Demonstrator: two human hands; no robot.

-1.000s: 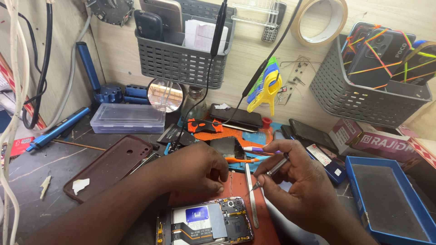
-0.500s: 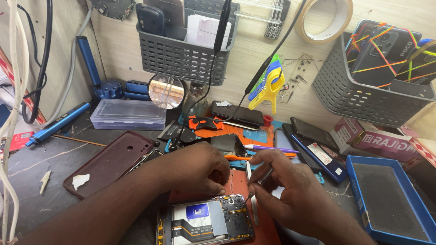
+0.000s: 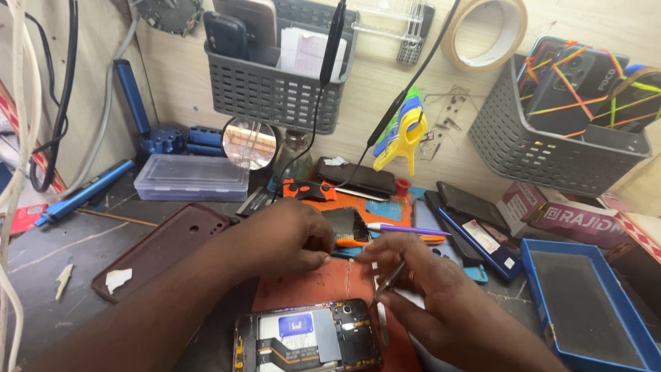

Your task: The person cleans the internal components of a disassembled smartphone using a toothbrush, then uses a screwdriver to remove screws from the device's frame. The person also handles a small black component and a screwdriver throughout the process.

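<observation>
An opened phone [image 3: 308, 341] with its back off lies on an orange mat [image 3: 323, 286] at the bottom middle, circuit board and ribbon cable showing. My right hand [image 3: 430, 296] grips metal tweezers [image 3: 384, 293], tips pointing down beside the phone's upper right corner. My left hand [image 3: 289, 238] is curled over the mat just above the phone, fingertips pinched close to an orange tool [image 3: 354, 242]; I cannot tell whether it holds anything.
A dark red phone case [image 3: 162, 248] lies to the left. A blue tray [image 3: 585, 303] stands at the right. Grey baskets [image 3: 275, 89] [image 3: 551, 148] hang on the back wall. Several phones, a clear plastic box [image 3: 193, 178], a round mirror [image 3: 249, 142] and a tape roll [image 3: 485, 31] crowd the bench.
My right hand with the tweezers has shifted left and down toward the phone's top edge. My left hand has stayed curled above the phone.
</observation>
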